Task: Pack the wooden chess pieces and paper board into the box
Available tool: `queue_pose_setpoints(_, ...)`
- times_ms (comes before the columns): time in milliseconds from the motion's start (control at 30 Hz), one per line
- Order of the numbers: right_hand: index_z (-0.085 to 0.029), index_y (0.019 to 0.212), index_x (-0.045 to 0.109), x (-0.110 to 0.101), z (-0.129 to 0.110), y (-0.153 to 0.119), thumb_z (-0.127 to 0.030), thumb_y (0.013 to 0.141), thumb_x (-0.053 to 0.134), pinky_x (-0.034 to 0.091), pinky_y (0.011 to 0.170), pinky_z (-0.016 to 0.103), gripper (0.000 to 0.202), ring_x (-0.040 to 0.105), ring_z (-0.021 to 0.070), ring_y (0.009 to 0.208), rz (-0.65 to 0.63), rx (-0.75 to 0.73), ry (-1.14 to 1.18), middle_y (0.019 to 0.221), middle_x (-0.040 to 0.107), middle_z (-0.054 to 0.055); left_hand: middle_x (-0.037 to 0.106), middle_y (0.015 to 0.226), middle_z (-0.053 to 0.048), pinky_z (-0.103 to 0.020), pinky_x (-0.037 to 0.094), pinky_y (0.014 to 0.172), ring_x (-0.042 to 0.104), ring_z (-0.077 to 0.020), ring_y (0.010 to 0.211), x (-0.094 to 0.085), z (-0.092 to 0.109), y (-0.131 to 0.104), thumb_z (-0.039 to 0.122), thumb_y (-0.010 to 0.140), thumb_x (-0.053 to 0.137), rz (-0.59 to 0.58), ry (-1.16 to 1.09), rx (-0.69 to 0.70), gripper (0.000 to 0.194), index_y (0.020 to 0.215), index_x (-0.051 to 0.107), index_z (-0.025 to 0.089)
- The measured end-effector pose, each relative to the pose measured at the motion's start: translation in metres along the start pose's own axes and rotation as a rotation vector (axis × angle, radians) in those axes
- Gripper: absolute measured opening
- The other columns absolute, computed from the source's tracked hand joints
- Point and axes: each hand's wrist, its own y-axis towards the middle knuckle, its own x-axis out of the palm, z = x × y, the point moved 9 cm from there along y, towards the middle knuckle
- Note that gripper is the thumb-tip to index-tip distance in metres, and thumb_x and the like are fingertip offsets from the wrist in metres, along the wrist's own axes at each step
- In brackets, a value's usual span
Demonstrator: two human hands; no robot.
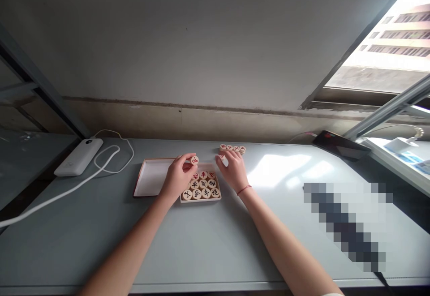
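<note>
My left hand (179, 175) pinches a round xiangqi piece (195, 160) with a red character between thumb and fingers, just above the far-left part of an open box (200, 201). Rows of xiangqi pieces (203, 183) lie in the box, faces up, some marked red and others black; my left hand covers part of them. To the right, my right hand (234, 169) is closed, with thumb and fingertips on another red-marked piece (221, 156). Right behind its fingers stands a short row of pieces (233, 147), apparently stacked. The box lid (154, 178) lies inside up at the left.
A white power bank (79, 157) with a looping white cable (74, 189) sits at the left. At the back right lies a dark phone-like device (341, 145). A blurred-out dark long object (342, 224) rests on the right of the grey table (198, 251). A wall rises behind.
</note>
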Motion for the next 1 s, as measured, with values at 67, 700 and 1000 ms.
queue_pose_setpoints(67, -0.02, 0.096, 0.064, 0.001, -0.029, -0.005, -0.036, 0.087, 0.054, 0.046, 0.08, 0.035, 0.021, 0.059, 0.022, 0.088, -0.05, -0.063, 0.156, 0.096, 0.069, 0.009, 0.064, 0.102, -0.004, -0.029, 0.056, 0.077, 0.065, -0.0148, 0.081, 0.002, 0.014, -0.003, 0.016, 0.082, 0.059, 0.02, 0.143, 0.165, 0.025, 0.106, 0.062, 0.02)
queue_pose_setpoints(700, -0.023, 0.09, 0.058, 0.01, 0.042, -0.003, -0.03, 0.082, 0.05, 0.044, 0.077, 0.036, 0.013, 0.059, 0.0239, 0.089, 0.01, 0.186, -0.038, 0.091, 0.069, 0.006, 0.063, 0.107, -0.005, -0.031, 0.051, 0.082, 0.062, -0.018, 0.089, 0.011, 0.017, -0.008, 0.024, 0.089, 0.047, -0.028, 0.391, 0.286, 0.023, 0.109, 0.059, 0.022)
queue_pose_setpoints(1000, -0.022, 0.089, 0.061, 0.016, 0.048, 0.001, -0.024, 0.081, 0.048, 0.042, 0.075, 0.033, 0.015, 0.056, 0.022, 0.082, 0.003, 0.159, -0.1, 0.084, 0.066, 0.006, 0.064, 0.107, -0.005, -0.031, 0.051, 0.083, 0.063, -0.0181, 0.091, 0.008, 0.013, -0.006, 0.023, 0.088, 0.048, 0.005, 0.414, 0.293, 0.022, 0.106, 0.061, 0.021)
